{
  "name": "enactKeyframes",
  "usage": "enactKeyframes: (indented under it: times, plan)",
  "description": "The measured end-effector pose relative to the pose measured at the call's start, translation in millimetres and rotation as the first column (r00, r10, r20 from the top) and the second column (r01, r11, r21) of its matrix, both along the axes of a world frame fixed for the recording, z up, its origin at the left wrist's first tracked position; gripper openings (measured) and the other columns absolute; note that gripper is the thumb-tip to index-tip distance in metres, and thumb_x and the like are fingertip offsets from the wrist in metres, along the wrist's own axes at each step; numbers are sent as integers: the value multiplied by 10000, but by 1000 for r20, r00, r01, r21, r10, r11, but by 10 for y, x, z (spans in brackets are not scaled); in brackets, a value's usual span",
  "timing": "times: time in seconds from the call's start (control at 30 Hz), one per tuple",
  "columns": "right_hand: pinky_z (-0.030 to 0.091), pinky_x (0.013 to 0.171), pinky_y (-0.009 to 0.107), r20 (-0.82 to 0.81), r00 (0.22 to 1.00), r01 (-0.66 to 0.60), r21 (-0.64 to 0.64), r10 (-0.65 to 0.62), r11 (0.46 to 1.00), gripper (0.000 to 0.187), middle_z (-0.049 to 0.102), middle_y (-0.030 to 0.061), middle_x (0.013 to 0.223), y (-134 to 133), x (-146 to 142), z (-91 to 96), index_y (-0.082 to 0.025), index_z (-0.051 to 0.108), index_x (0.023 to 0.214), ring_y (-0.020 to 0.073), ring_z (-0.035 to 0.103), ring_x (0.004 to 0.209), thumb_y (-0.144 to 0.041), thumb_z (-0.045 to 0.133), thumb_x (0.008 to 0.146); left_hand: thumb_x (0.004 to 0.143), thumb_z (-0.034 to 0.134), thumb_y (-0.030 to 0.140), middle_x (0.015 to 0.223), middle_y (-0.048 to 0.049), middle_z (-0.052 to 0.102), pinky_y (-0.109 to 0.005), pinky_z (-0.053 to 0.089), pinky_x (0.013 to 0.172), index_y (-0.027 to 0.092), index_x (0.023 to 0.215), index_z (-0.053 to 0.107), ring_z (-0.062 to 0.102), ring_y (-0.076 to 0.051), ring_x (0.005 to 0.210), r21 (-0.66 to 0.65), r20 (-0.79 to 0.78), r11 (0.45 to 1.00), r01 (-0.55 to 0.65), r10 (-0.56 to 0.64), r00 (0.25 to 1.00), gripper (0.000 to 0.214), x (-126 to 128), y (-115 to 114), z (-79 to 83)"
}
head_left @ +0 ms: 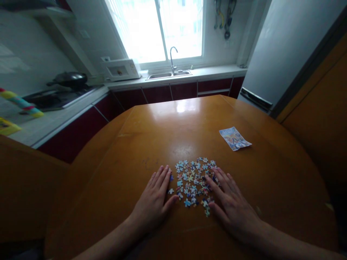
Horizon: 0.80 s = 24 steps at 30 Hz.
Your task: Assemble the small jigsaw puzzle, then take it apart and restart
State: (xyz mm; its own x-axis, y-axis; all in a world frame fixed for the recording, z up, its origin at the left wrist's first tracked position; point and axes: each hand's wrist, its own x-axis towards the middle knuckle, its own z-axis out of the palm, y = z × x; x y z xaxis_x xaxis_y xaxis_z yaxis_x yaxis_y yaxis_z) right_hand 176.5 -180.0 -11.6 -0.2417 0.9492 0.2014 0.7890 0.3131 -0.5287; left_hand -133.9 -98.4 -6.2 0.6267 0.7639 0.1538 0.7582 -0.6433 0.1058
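Several small jigsaw pieces [193, 180] lie scattered in a loose patch on the orange wooden table [135, 144]. My left hand [155, 200] rests flat on the table at the patch's left edge, fingers stretched out and touching the nearest pieces. My right hand [230, 204] lies flat on the right side, fingers spread, covering a few pieces at that edge. Neither hand holds anything. A small printed picture card [234, 138] lies on the table beyond my right hand, apart from the pieces.
Behind the table runs a kitchen counter with a sink and tap [172, 68] under a bright window, a white microwave [121, 69] and a black wok [71, 79] on the hob. A grey fridge [282, 50] stands at right, a wooden door beside it.
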Motion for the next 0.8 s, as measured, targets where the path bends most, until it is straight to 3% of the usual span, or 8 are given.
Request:
enactKeyframes:
  times: [0.13,0.3,0.43,0.53,0.8]
  plan:
    - [187,1247,632,16,999,48,-5,-48,999,675,161,30,1698,31,2,-61,-361,259,1611,364,172,1544,-461,518,995,1007,447,570,1666,-136,248,-544,304,1231,195,1637,141,238,-347,1532,19,-1,998,-57,57,998,795,-14,-3,-17]
    - [244,1235,613,65,996,52,35,-54,998,635,238,39,1679,36,-10,-59,-354,311,1593,353,228,1529,-466,508,1000,1006,452,563,1672,-92,242,-566,327,1211,284,1591,318,247,-367,1525,-22,5,997,-75,75,997,661,22,18,33]
    - [288,1226,575,152,984,79,72,-89,994,551,327,63,1645,29,-40,3,-294,390,1558,313,278,1516,-441,454,1030,1035,400,533,1660,-133,267,-535,318,1224,173,1618,216,234,-327,1535,-1,3,995,-102,102,995,710,28,26,24]
    - [322,1213,562,176,980,74,88,-88,993,536,375,74,1620,27,-44,22,-275,412,1545,304,307,1503,-440,443,1036,1041,391,524,1653,-143,282,-513,310,1233,134,1598,267,236,-314,1536,24,-7,994,-105,106,994,691,14,29,-1]
    - [299,1219,586,145,987,62,63,-71,996,571,351,66,1634,26,-25,-3,-301,367,1570,309,301,1507,-447,471,1028,1040,431,497,1697,-72,157,-579,307,1213,317,1605,274,212,-352,1539,-5,-29,999,-47,47,998,613,26,34,46]
